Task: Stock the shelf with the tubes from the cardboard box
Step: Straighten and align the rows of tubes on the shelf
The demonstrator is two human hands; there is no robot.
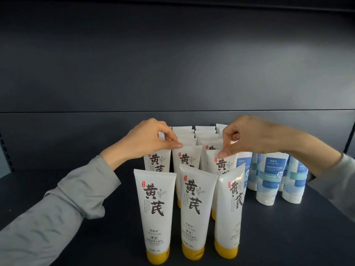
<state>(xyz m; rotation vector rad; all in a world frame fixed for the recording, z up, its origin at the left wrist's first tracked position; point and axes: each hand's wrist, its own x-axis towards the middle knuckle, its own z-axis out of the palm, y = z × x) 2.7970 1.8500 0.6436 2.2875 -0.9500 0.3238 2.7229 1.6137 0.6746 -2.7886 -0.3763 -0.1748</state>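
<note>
left hand pinches the top edge of the left tube in the second row, thumb in front, fingers curled behind. right hand pinches the right tube the same way. both stand cap-down on the shelf, behind the front tubes, with blue tubes just beside.

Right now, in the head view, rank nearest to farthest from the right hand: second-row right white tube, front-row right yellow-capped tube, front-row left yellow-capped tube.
1. Second-row right white plastic tube: top pinched in the right hand's grip.
2. Front-row right white yellow-capped tube: just forward, below the hand.
3. Front-row left white yellow-capped tube: across the row, leftmost.
</note>
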